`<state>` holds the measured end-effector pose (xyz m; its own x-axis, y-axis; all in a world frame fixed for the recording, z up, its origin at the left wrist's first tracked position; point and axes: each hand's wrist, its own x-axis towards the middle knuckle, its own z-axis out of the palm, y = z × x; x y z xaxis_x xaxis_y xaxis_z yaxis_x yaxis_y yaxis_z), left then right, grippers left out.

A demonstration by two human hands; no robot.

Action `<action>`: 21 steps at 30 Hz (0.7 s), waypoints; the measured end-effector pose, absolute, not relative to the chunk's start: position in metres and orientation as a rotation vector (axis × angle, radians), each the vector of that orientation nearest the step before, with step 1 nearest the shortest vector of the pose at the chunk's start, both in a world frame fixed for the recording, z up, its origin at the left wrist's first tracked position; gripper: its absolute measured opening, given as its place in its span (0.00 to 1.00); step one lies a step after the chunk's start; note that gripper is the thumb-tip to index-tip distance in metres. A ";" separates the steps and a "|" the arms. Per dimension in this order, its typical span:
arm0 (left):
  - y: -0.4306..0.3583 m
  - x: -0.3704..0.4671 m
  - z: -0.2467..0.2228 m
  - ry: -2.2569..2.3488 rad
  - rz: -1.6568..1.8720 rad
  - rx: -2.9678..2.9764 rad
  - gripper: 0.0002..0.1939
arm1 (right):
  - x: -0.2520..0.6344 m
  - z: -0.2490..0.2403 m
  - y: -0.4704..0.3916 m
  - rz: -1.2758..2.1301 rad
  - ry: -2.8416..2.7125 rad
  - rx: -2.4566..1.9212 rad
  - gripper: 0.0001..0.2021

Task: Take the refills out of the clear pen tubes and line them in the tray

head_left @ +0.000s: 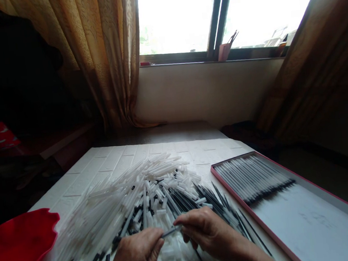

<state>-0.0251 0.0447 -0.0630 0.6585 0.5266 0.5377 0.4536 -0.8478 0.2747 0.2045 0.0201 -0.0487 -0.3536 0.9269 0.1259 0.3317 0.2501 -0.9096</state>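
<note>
A slim grey pen [170,231] spans the small gap between my two hands, low in the middle of the view. My left hand [136,251] pinches one end of it between thumb and fingers. At the other end, the fingertips of my right hand [210,231] are closed on it. Around and beyond my hands lies a heap of clear pen barrels [106,198], with thin dark refills [181,201] to the right. Small black end pieces [94,260] lie scattered at the left, and short whitish caps [162,217] are just beyond my fingers.
On the right, a shallow pink-edged box [228,186] holds a row of pens [254,176]. A red scalloped dish [22,247] stands at the left edge. The white brick-patterned tabletop [108,153] ends below a window with curtains [111,50].
</note>
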 end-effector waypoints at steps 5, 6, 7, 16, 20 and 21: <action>0.045 -0.025 -0.064 0.792 0.932 2.747 0.10 | 0.203 -0.046 0.019 1.099 -1.827 -1.173 0.15; 0.045 -0.025 -0.064 0.789 0.922 2.752 0.10 | 0.203 -0.047 0.019 1.099 -1.829 -1.180 0.14; 0.045 -0.025 -0.065 0.790 0.910 2.756 0.09 | 0.203 -0.047 0.019 1.100 -1.832 -1.184 0.14; 0.049 -0.027 -0.071 0.819 0.870 2.751 0.10 | 0.202 -0.046 0.021 1.057 -1.872 -1.225 0.13; 0.053 -0.027 -0.068 0.803 0.874 2.762 0.09 | 0.203 -0.041 0.021 0.877 -1.954 -1.220 0.11; 0.053 -0.027 -0.066 0.798 0.891 2.763 0.09 | 0.203 -0.040 0.021 0.810 -1.969 -1.218 0.11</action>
<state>-0.0267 0.0533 -0.0663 0.6857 0.5229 0.5064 0.4454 -0.8516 0.2762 0.2032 0.0215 -0.0405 -0.3353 0.9163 0.2191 0.4967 0.3695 -0.7854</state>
